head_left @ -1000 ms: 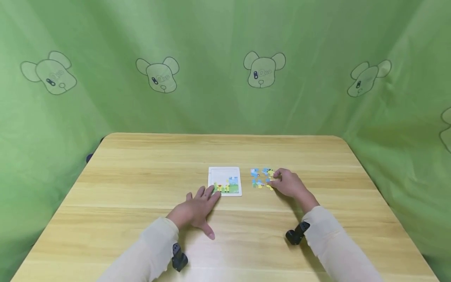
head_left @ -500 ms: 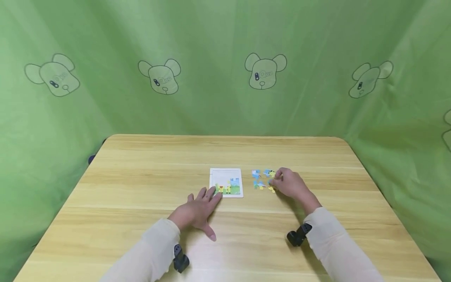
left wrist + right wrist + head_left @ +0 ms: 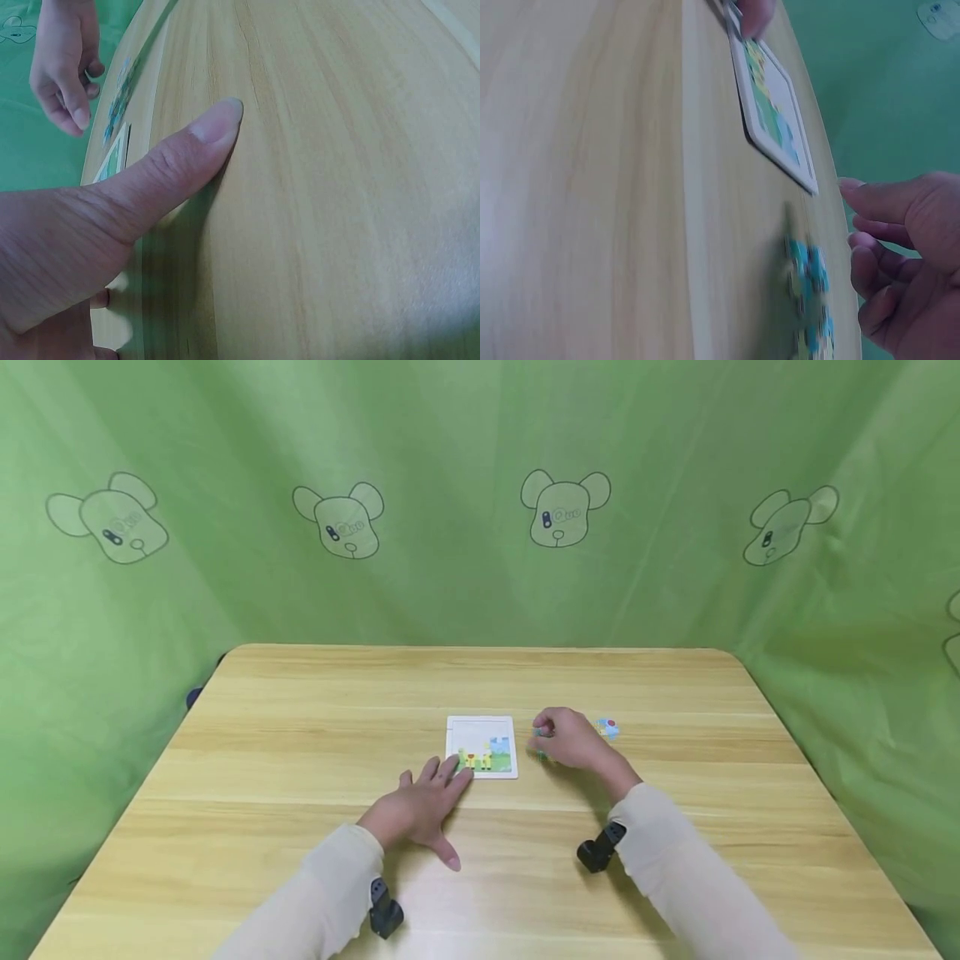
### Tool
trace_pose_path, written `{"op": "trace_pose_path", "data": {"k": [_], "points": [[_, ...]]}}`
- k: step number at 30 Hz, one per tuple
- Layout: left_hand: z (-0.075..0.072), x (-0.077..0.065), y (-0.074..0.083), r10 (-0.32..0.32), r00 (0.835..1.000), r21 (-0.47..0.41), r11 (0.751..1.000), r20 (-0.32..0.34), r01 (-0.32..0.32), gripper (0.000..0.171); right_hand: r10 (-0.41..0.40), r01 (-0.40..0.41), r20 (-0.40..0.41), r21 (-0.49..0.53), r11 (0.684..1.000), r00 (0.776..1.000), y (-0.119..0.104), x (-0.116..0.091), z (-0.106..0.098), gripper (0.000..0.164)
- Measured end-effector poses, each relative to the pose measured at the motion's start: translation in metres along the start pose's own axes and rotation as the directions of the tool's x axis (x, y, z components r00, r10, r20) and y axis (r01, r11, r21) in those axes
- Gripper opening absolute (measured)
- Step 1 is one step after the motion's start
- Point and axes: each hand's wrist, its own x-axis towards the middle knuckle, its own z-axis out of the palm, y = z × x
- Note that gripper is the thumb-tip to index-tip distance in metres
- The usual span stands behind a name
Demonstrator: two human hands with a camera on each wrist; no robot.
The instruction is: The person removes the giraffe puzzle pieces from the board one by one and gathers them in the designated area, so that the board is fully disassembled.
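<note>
My left hand (image 3: 423,810) lies with fingers spread, its fingertips resting on the lower left corner of a white square jigsaw puzzle tray (image 3: 472,732). Assembled pieces showing a yellow animal on grass fill the tray's bottom and lower right; bare white backing shows above. To the tray's right hovers my right hand (image 3: 573,739), over loose jigsaw pieces. Its fingers are loosely curled in the right wrist view, thumb apart from them, with nothing visible between. One loose jigsaw piece (image 3: 608,727) shows beyond that hand; others (image 3: 810,289) appear blurred in the right wrist view.
The wooden table (image 3: 300,727) reaches a rounded far edge, with a green curtain (image 3: 450,585) behind and at both sides. A black wrist camera (image 3: 386,910) sits on the left sleeve, another camera (image 3: 600,848) on the right sleeve.
My right hand has moved left from the right-hand loose pieces toward the tray, uncovering a piece on the right and hiding most others. My left hand stays on the tray's corner.
</note>
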Motion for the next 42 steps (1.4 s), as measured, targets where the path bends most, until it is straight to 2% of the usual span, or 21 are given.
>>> {"op": "trace_pose_path", "data": {"k": [5,19,26,34,42], "points": [[0.000,0.000,0.000,0.001,1.000,0.006,1.000,-0.004,-0.001,0.131,-0.047,0.048,0.042,-0.014,0.999,0.998,-0.012,0.003,0.011,0.037],[-0.001,-0.001,-0.001,0.000,1.000,0.022,1.000,0.011,0.000,0.131,-0.099,0.108,0.099,-0.094,0.990,0.990,-0.029,0.015,0.034,0.039],[-0.001,0.001,-0.001,-0.003,1.000,0.024,1.000,0.011,0.003,0.132,-0.085,0.098,0.124,-0.106,0.989,0.989,-0.035,0.019,0.036,0.037],[-0.001,0.000,-0.002,0.006,1.000,0.033,0.999,0.006,-0.006,0.132,-0.058,0.072,0.123,-0.115,0.991,0.991,-0.035,0.020,0.038,0.034],[0.002,0.002,-0.003,0.008,1.000,0.039,0.999,-0.014,-0.008,0.132,-0.029,0.042,0.113,-0.114,0.993,0.993,-0.035,0.022,0.040,0.037]]}}
